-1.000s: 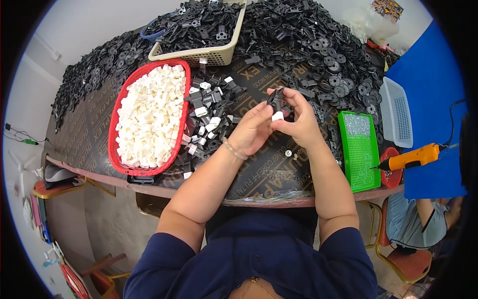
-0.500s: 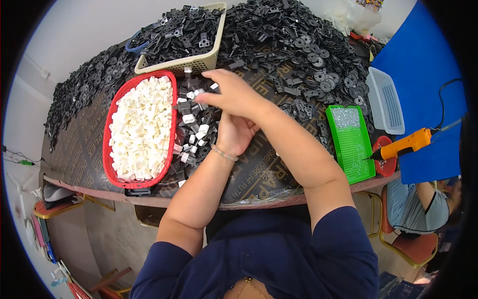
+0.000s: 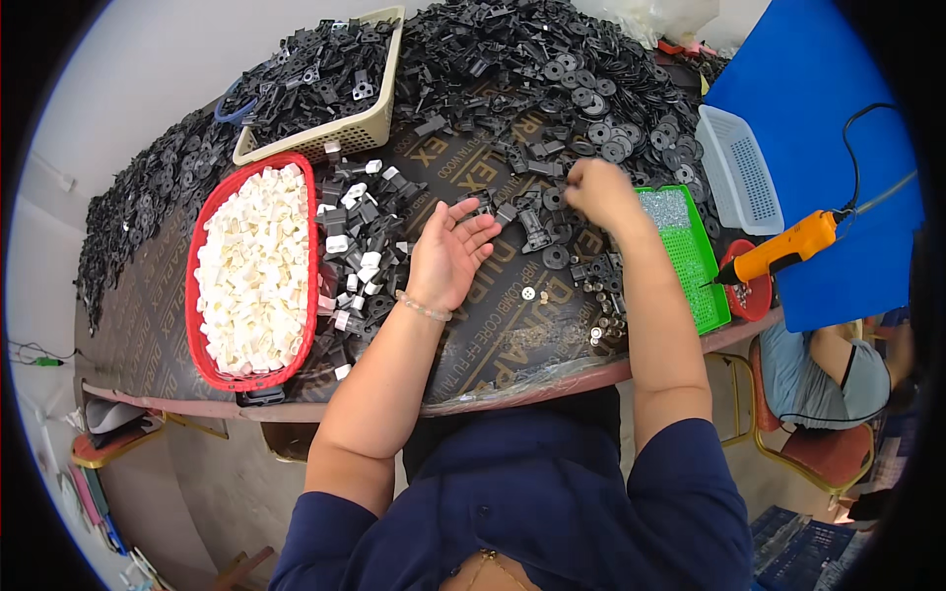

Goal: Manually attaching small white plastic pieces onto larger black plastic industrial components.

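Left hand (image 3: 448,258): palm turned up, fingers extended and slightly bent, over the middle of the worktop; grip released, nothing seen in the palm.

Right hand (image 3: 603,194): knuckles uppermost, fingers curled down at loose black plastic fittings (image 3: 535,231), discs and blocky brackets mixed, at centre-right. Fingertips hidden; whether this grip grasps a piece cannot be told.

Handling, by judgement: pinch one fitting by its edge and lift straight up, as overlapping neighbours could drag along. Left palm best kept level and close by. Right forearm best kept off the small shiny metal cylinders (image 3: 603,317) just beside it, which could roll.

Tabletop (image 3: 473,330): dark sheet with gold lettering, reddish front edge. Upon it, left: red oval plastic basket (image 3: 311,241) of small white plastic caps (image 3: 256,266); beside it, black pieces bearing white caps (image 3: 350,219). Rear: cream perforated plastic basket (image 3: 365,134), heaped with black parts; further black heaps around. Right: green rectangular plastic tray (image 3: 685,254) with tiny silvery hardware (image 3: 665,209); orange-and-black power screwdriver (image 3: 788,244); red round dish (image 3: 757,298); white perforated plastic basket (image 3: 741,172).

Room: pale walls (image 3: 148,98); upright blue panel (image 3: 828,118); red-seated chairs (image 3: 828,455); another person in grey-blue (image 3: 788,379), seated at right.
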